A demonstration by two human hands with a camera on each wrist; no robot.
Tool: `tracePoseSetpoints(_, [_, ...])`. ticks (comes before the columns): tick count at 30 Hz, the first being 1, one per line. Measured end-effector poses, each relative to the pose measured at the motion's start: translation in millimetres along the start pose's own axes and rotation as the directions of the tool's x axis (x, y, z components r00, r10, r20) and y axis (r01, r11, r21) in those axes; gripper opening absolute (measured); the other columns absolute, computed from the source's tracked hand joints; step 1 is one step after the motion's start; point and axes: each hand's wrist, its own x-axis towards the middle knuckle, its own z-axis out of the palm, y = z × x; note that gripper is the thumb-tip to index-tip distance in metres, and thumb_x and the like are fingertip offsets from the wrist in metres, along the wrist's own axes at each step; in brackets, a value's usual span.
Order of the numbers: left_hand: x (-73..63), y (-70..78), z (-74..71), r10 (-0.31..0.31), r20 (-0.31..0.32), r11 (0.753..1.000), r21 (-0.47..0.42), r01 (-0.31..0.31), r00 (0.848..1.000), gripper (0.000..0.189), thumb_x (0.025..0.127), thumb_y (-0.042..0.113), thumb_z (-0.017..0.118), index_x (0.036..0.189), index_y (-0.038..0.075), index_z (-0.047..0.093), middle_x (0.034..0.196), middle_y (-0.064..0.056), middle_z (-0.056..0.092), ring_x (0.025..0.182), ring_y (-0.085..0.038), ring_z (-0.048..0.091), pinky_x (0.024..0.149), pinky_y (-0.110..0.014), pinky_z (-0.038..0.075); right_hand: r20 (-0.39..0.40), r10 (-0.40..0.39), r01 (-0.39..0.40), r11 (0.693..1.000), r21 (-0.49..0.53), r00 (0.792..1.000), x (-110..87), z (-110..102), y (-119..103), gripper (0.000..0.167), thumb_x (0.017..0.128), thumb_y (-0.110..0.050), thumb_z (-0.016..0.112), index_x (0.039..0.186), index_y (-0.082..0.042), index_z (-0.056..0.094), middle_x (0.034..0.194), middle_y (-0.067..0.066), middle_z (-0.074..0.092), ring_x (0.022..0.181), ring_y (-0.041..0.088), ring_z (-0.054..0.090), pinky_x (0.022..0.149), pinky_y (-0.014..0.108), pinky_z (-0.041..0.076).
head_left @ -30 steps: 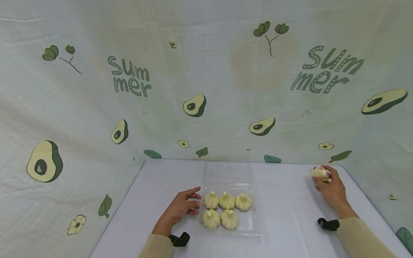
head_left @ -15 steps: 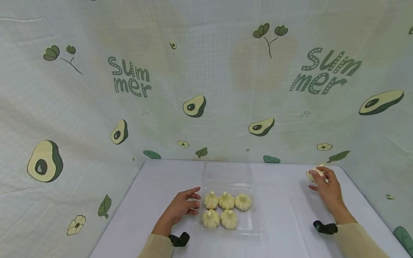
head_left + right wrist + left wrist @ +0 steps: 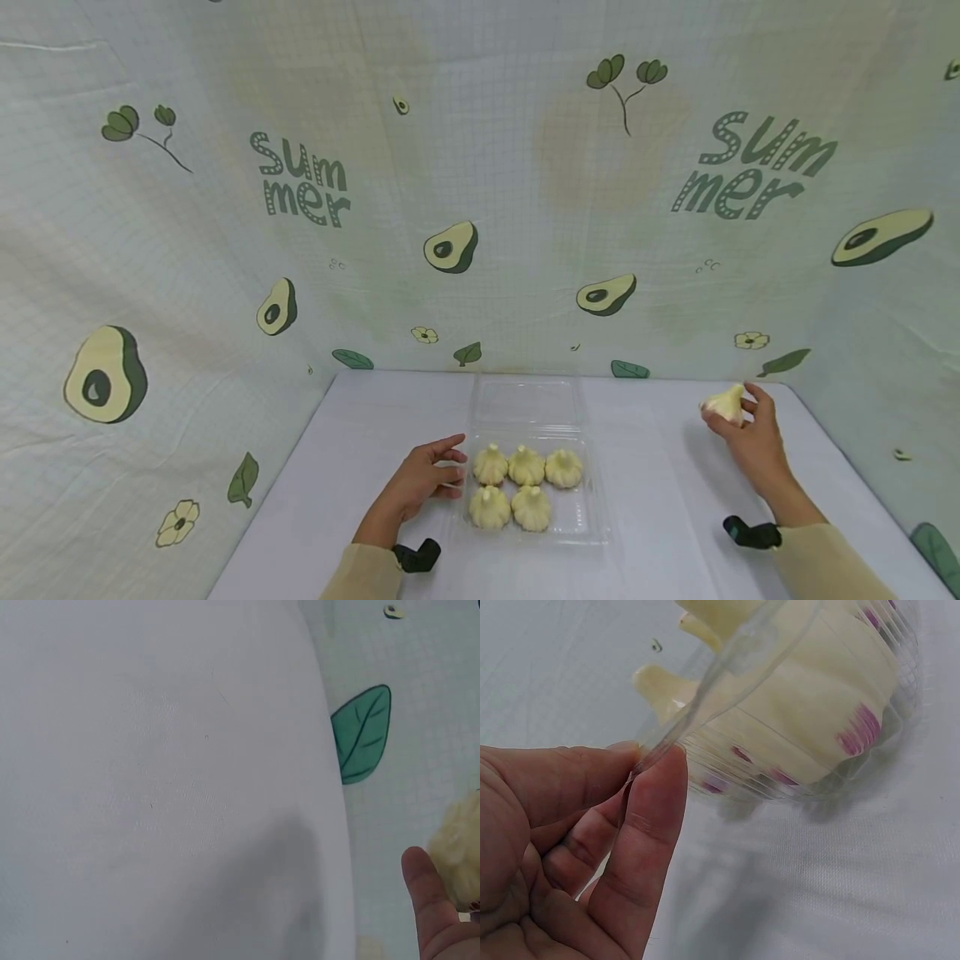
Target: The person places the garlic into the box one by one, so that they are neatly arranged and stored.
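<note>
My right hand (image 3: 763, 450) holds a garlic bulb (image 3: 726, 404) above the right side of the table, its stem pointing up and right. Only part of that bulb (image 3: 461, 855) and a finger show at the edge of the right wrist view. At the middle of the table lies a clear plastic clamshell box (image 3: 576, 515), its lid (image 3: 528, 402) folded back. Several garlic bulbs (image 3: 527, 467) sit inside, three in the back row and two in front. My left hand (image 3: 426, 477) pinches the box's left rim between thumb and finger, plain in the left wrist view.
A white table (image 3: 652, 500) carries the box. Behind and beside it hangs a pale cloth (image 3: 525, 167) printed with avocados, leaves and lettering. A black strap mount (image 3: 752, 533) sits on my right wrist, and another (image 3: 417, 556) on my left.
My right hand has moved a little left with the garlic bulb and turned it from lying sideways to stem up. My left hand and the box have stayed in place.
</note>
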Motion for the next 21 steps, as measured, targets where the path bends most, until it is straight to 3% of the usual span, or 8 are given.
tracePoseSetpoints(5, [0.5, 0.1, 0.1, 0.0, 0.001, 1.0, -0.001, 0.0, 1.0, 0.068, 0.097, -0.001, 0.071, 0.159, 0.006, 0.046, 0.125, -0.015, 0.062, 0.089, -0.018, 0.067, 0.072, -0.033, 0.065, -0.002, -0.056, 0.056, 0.998, 0.006, 0.998, -3.5, 1.3, 1.5, 0.097, 0.101, -0.038, 0.071, 0.166, 0.001, 0.01, 0.16, 0.039, 0.027, 0.13, 0.052, 0.046, 0.065, 0.006, 0.039])
tracePoseSetpoints(12, [0.6, 0.2, 0.9, -0.001, 0.004, 1.0, 0.002, 0.001, 1.0, 0.068, 0.097, -0.001, 0.071, 0.159, 0.006, 0.046, 0.125, -0.015, 0.062, 0.089, -0.018, 0.067, 0.072, -0.033, 0.065, -0.013, -0.075, 0.075, 0.997, 0.034, 0.997, -9.5, 6.0, -0.2, 0.096, 0.098, -0.034, 0.077, 0.163, 0.001, 0.015, 0.16, 0.035, 0.028, 0.132, 0.052, 0.045, 0.066, 0.005, 0.044])
tracePoseSetpoints(21, [0.0, 1.3, 0.9, -0.005, 0.009, 1.0, 0.004, 0.005, 1.0, 0.068, 0.097, -0.002, 0.071, 0.16, 0.006, 0.045, 0.125, -0.015, 0.061, 0.089, -0.018, 0.067, 0.072, -0.033, 0.065, 0.041, -0.061, 0.062, 0.998, -0.012, 0.997, -21.0, 10.3, -9.1, 0.086, 0.1, -0.031, 0.075, 0.157, 0.005, 0.021, 0.158, 0.039, 0.028, 0.137, 0.061, 0.04, 0.068, 0.004, 0.037])
